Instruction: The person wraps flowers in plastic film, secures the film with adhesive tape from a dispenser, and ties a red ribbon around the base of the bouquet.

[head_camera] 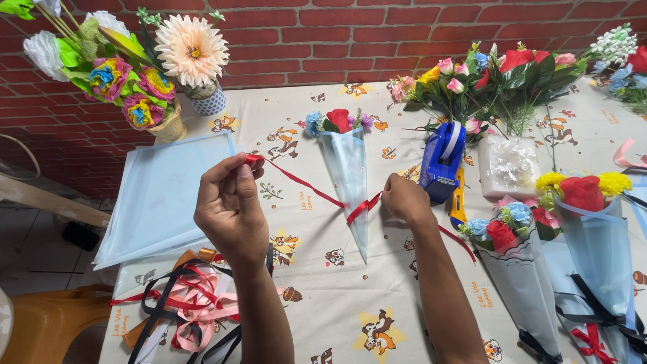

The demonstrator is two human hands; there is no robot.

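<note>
Flanking blue cone bouquet [348,175], pale-blue sheets [158,195]

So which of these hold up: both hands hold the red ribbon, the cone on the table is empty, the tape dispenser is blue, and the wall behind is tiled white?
1. Both hands hold the red ribbon: true; the left hand pinches one end and the right hand the other.
2. The clear cone is empty: false; it holds a red rose and small flowers.
3. The tape dispenser is blue: true.
4. The wall is tiled white: false; it is red brick.
</note>
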